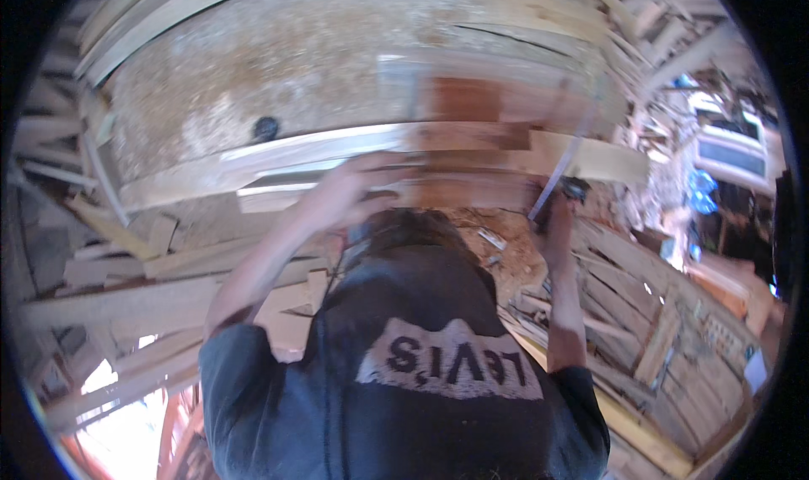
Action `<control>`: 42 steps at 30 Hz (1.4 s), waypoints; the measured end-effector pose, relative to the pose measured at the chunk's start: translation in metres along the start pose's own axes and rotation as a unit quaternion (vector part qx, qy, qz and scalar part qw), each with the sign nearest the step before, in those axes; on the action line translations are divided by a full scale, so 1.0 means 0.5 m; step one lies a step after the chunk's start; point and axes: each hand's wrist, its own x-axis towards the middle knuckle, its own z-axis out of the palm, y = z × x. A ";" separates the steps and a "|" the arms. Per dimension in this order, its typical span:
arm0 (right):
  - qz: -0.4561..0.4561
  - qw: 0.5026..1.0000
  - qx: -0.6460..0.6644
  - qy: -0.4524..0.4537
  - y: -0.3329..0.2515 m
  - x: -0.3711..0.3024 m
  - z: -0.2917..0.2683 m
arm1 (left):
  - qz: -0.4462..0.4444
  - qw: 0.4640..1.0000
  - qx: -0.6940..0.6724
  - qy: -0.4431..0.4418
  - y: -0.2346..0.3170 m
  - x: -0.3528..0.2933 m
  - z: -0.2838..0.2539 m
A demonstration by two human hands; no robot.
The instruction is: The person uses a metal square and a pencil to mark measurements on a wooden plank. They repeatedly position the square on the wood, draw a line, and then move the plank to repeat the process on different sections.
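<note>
My left hand (371,183) reaches onto a stack of pale wooden boards (476,161) lying crosswise on the bench. Its fingers stretch to the right along the wood, with the thumb apart; blur hides the exact contact. On the right, my right hand (554,219) is closed around the dark end of a long, thin, blade-like tool (563,164), which points up and away across the boards' right part. Motion blur keeps me from telling its exact kind. Beyond the boards is a reddish-brown rectangular patch (465,99), smeared by motion.
A small round black object (265,128) rests on the dusty bench surface (219,75) at the far left. Sawdust (514,265) and scraps lie below the boards. Loose timber (126,299) crowds the left, and a slatted wooden piece (666,337) lies on the right.
</note>
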 end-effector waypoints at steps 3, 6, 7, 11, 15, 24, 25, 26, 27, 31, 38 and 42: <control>-0.214 0.902 -0.362 0.096 -0.017 0.018 0.035 | -0.087 0.973 -0.008 0.213 0.035 -0.094 -0.060; -0.271 0.829 -0.462 0.159 0.006 0.007 0.047 | -0.250 0.818 0.063 0.514 -0.064 -0.236 -0.057; -0.259 0.848 -0.422 0.189 0.025 0.009 0.048 | -0.281 0.753 0.097 0.588 -0.085 -0.254 -0.059; -0.187 0.929 -0.136 0.288 0.115 0.031 0.075 | -0.366 0.667 -0.230 0.607 -0.222 -0.389 0.013; -0.186 0.929 -0.064 0.313 0.152 0.039 0.106 | -0.326 0.628 -0.398 0.584 -0.202 -0.276 0.062; -0.209 0.938 -0.025 0.277 0.145 0.092 0.110 | -0.282 0.583 -0.431 0.628 -0.204 -0.246 0.036; -0.180 0.938 -0.095 0.282 0.131 0.088 0.117 | -0.296 0.587 -0.429 0.619 -0.217 -0.267 0.031; -0.151 0.932 -0.166 0.283 0.114 0.083 0.119 | -0.309 0.590 -0.428 0.611 -0.238 -0.292 0.025; -0.120 0.921 -0.239 0.284 0.101 0.075 0.122 | -0.324 0.591 -0.429 0.601 -0.237 -0.295 0.018; -0.228 0.936 -0.110 0.245 0.192 0.108 0.061 | -0.394 0.616 -0.377 0.568 -0.248 -0.304 0.049; -0.195 0.937 -0.131 0.260 0.156 0.096 0.064 | -0.342 0.596 -0.385 0.616 -0.285 -0.315 0.033; -0.250 0.941 -0.093 0.209 0.146 0.102 0.070 | -0.356 0.601 -0.401 0.593 -0.243 -0.312 0.013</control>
